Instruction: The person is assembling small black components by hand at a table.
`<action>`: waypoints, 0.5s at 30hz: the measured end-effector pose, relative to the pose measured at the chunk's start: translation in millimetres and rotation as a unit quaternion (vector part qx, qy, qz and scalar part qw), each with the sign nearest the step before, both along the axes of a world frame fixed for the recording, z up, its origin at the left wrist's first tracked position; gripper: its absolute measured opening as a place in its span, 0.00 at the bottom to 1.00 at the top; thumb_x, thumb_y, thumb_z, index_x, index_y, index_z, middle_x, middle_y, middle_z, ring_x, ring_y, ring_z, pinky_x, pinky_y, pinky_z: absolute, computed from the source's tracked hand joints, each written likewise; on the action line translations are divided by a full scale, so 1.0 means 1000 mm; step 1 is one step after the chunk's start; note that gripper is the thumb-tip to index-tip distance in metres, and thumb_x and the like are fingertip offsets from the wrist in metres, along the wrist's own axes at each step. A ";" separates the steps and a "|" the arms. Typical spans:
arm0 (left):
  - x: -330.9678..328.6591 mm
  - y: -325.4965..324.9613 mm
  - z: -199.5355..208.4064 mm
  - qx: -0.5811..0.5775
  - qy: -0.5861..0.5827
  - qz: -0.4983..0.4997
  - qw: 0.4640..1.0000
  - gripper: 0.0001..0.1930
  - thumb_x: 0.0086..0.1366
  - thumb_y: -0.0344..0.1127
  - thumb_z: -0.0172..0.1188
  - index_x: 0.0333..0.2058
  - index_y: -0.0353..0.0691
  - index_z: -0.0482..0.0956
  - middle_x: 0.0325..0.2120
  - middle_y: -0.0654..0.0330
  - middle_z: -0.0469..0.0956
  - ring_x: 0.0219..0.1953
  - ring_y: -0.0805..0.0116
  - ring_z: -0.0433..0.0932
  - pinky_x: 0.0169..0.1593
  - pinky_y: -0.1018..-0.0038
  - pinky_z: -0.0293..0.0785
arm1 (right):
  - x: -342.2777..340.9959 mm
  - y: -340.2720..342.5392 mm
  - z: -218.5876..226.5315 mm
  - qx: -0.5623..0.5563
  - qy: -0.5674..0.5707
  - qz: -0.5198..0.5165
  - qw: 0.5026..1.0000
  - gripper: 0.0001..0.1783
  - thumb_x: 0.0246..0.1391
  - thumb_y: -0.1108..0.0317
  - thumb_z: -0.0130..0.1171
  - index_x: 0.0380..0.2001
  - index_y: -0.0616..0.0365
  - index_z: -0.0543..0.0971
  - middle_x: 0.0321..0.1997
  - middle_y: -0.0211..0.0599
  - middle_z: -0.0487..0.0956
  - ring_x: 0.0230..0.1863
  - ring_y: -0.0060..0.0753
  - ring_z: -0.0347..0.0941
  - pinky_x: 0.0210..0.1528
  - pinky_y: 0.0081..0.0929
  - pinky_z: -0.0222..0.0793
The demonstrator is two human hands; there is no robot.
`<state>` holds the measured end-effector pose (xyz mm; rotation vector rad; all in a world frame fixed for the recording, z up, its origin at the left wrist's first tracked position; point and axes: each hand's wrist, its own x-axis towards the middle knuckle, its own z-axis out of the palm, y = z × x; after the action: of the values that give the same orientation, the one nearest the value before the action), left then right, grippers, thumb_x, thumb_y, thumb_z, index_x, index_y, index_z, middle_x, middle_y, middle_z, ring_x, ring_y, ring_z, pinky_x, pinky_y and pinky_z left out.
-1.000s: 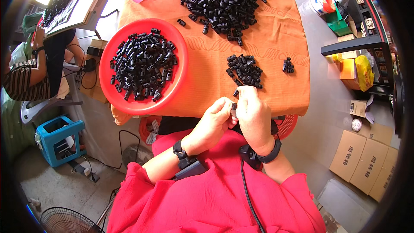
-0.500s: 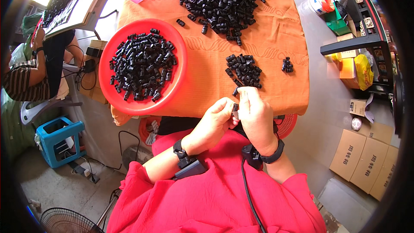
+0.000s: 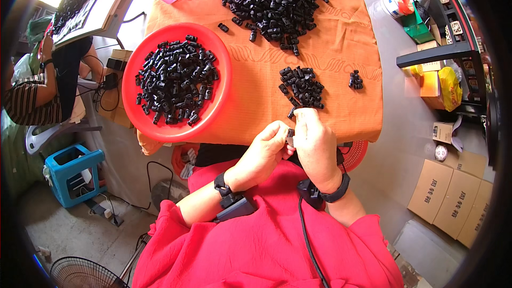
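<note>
My left hand (image 3: 262,148) is closed, its thumb and finger pinching a small black cylindrical plastic part (image 3: 290,133). Right against it, my right hand (image 3: 316,144) has its fingers pressed together; what they hold, if anything, is hidden. Both hands are over the near edge of an orange cloth-covered table (image 3: 256,96). Just beyond my right fingertips lies a small pile of similar black parts (image 3: 303,88), with one loose black part (image 3: 291,112) beside the fingers. A few more sit in a little cluster (image 3: 356,80) to the right.
A red round basin (image 3: 226,96) full of black parts stands at the left; a large heap of them (image 3: 269,8) covers the far side. Cardboard boxes (image 3: 453,197) and a shelf (image 3: 448,56) are at right. At left are a blue stool (image 3: 66,173) and another person (image 3: 37,88).
Both hands stay almost in place. My right hand has shifted very slightly against the left; the piles and basin look the same.
</note>
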<state>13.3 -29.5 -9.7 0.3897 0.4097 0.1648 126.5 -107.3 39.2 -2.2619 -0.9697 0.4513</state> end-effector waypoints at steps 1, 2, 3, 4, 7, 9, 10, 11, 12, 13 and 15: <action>-0.001 0.000 -0.001 0.001 -0.002 -0.002 1.000 0.08 0.75 0.38 0.51 0.37 0.43 0.70 0.31 0.65 0.72 0.34 0.74 0.68 0.42 0.76 0.67 | 0.000 0.000 -0.001 0.001 0.000 -0.002 1.000 0.07 0.59 0.73 0.53 0.40 0.58 0.74 0.22 0.49 0.78 0.25 0.52 0.79 0.24 0.45 0.72; -0.001 0.000 -0.001 0.002 -0.004 -0.004 1.000 0.08 0.75 0.39 0.51 0.37 0.43 0.70 0.31 0.65 0.72 0.34 0.74 0.68 0.42 0.76 0.67 | -0.001 -0.001 -0.003 0.001 0.001 -0.003 1.000 0.07 0.59 0.73 0.53 0.40 0.59 0.74 0.21 0.49 0.78 0.25 0.52 0.79 0.25 0.45 0.72; -0.001 0.000 -0.002 0.002 -0.004 -0.004 1.000 0.08 0.75 0.39 0.51 0.37 0.43 0.70 0.31 0.65 0.72 0.34 0.74 0.68 0.42 0.76 0.67 | -0.001 -0.001 -0.003 0.001 0.000 -0.003 1.000 0.07 0.59 0.73 0.53 0.40 0.59 0.74 0.21 0.49 0.78 0.25 0.52 0.79 0.25 0.45 0.72; -0.001 0.000 -0.002 0.005 -0.005 -0.004 1.000 0.08 0.74 0.39 0.51 0.37 0.43 0.70 0.31 0.65 0.72 0.34 0.74 0.68 0.42 0.76 0.67 | -0.001 -0.001 -0.003 0.001 -0.001 -0.007 1.000 0.07 0.59 0.74 0.53 0.40 0.59 0.75 0.22 0.49 0.78 0.25 0.53 0.79 0.25 0.45 0.72; -0.001 0.000 -0.001 0.006 -0.006 -0.002 1.000 0.08 0.74 0.40 0.52 0.37 0.43 0.70 0.31 0.65 0.72 0.34 0.74 0.69 0.42 0.76 0.67 | -0.001 -0.001 -0.004 0.011 -0.003 -0.015 1.000 0.07 0.59 0.74 0.52 0.41 0.59 0.75 0.23 0.49 0.78 0.26 0.53 0.79 0.25 0.45 0.73; -0.001 0.000 -0.001 0.004 -0.006 0.000 1.000 0.08 0.74 0.39 0.53 0.37 0.43 0.70 0.31 0.65 0.72 0.34 0.74 0.69 0.42 0.77 0.67 | -0.001 -0.002 -0.006 0.022 -0.003 -0.020 1.000 0.07 0.59 0.74 0.52 0.41 0.59 0.75 0.24 0.50 0.79 0.26 0.54 0.79 0.26 0.45 0.73; 0.000 0.000 -0.001 -0.002 -0.002 0.002 1.000 0.08 0.74 0.39 0.53 0.37 0.43 0.70 0.31 0.65 0.72 0.34 0.74 0.69 0.42 0.77 0.67 | -0.002 -0.002 -0.007 0.026 -0.007 -0.021 0.999 0.08 0.63 0.72 0.50 0.42 0.60 0.76 0.21 0.46 0.77 0.23 0.46 0.77 0.25 0.40 0.71; 0.000 0.000 -0.001 -0.008 0.001 0.004 1.000 0.08 0.73 0.39 0.53 0.36 0.43 0.70 0.31 0.65 0.72 0.34 0.74 0.69 0.42 0.77 0.67 | -0.002 -0.002 -0.008 0.031 -0.010 -0.023 0.999 0.10 0.68 0.69 0.47 0.43 0.61 0.76 0.19 0.43 0.74 0.20 0.39 0.75 0.23 0.35 0.69; 0.000 0.000 -0.001 -0.008 0.001 0.004 1.000 0.08 0.73 0.39 0.53 0.36 0.43 0.70 0.31 0.65 0.72 0.34 0.74 0.69 0.42 0.77 0.67 | -0.002 -0.002 -0.009 0.031 -0.010 -0.023 0.999 0.10 0.68 0.69 0.47 0.43 0.61 0.76 0.19 0.43 0.74 0.20 0.39 0.75 0.23 0.35 0.69; -0.001 0.001 0.000 -0.004 0.005 0.002 1.000 0.07 0.73 0.38 0.53 0.36 0.43 0.70 0.31 0.65 0.72 0.34 0.74 0.69 0.42 0.77 0.67 | -0.002 -0.002 -0.009 0.034 -0.006 -0.021 0.999 0.10 0.67 0.69 0.48 0.44 0.61 0.76 0.19 0.43 0.74 0.20 0.39 0.75 0.24 0.35 0.69; -0.001 0.001 0.000 -0.001 0.010 0.001 1.000 0.07 0.74 0.38 0.53 0.36 0.43 0.70 0.31 0.65 0.72 0.34 0.74 0.69 0.42 0.77 0.67 | -0.002 -0.002 -0.009 0.037 -0.002 -0.018 0.999 0.10 0.67 0.69 0.48 0.44 0.61 0.76 0.19 0.43 0.75 0.20 0.38 0.74 0.24 0.34 0.70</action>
<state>12.4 -28.6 -9.4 0.3886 0.4294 0.1627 124.8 -109.6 30.4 -2.2115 -0.9305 0.3897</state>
